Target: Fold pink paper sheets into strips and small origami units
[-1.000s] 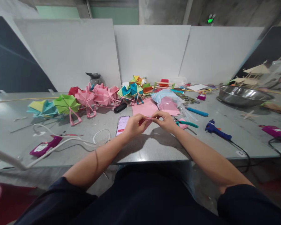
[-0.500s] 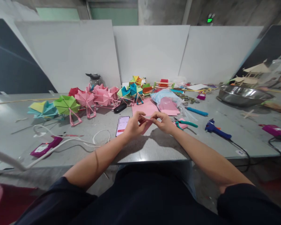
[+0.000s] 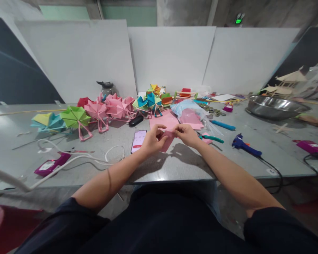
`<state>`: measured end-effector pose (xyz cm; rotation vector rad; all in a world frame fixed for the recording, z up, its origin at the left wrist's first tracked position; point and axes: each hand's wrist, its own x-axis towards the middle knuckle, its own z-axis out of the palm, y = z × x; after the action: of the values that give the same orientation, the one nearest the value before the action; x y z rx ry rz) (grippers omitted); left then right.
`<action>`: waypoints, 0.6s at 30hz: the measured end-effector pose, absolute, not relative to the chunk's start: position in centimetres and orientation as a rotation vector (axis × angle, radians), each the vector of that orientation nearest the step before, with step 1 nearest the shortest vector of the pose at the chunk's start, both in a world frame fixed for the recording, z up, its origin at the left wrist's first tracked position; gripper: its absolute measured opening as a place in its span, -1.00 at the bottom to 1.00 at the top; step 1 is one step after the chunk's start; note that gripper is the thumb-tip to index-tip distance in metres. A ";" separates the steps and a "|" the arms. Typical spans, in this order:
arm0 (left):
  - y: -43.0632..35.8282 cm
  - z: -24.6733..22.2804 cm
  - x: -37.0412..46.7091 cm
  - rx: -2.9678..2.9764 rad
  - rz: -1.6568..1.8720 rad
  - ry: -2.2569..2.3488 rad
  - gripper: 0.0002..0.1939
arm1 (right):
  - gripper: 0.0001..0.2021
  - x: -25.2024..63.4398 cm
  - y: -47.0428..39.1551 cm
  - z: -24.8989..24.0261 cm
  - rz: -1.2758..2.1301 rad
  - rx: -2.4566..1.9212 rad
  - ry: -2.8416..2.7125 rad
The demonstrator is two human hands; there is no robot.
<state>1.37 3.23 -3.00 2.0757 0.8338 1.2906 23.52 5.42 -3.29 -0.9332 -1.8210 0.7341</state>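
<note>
Between my hands is a small piece of pink paper [image 3: 167,143], held up above the table near its front edge. My left hand [image 3: 153,140] pinches its left side between thumb and fingers. At its upper right edge, the fingertips of my right hand [image 3: 187,134] are closed on it. Behind the hands lie larger pink paper sheets [image 3: 163,120], partly under a clear plastic bag [image 3: 188,108]. A phone [image 3: 139,141] with a lit screen rests beside my left hand. Teal-handled pliers [image 3: 211,138] lie just right of my right hand, over another pink piece.
Folded paper umbrellas [image 3: 74,117] in several colours stand at the left, near a white cable [image 3: 90,158] and a purple device [image 3: 52,164]. Rightward are a blue glue gun [image 3: 246,145], a blue stick-like tool [image 3: 222,125] and a steel bowl [image 3: 277,107]. White panels [image 3: 172,60] close off the back.
The right hand has moved slightly right, and more of the pink paper's face shows between the hands. Both hands keep hold of it.
</note>
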 end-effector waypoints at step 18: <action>2.3 -3.2 2.1 1.771 1.192 0.751 -0.61 | -0.43 24.8 5.7 -2.8 0.903 -0.907 -1.760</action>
<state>2.11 2.29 -3.23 1.7706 0.7510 1.1925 24.85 5.73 -2.77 -0.9066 -1.7595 0.9026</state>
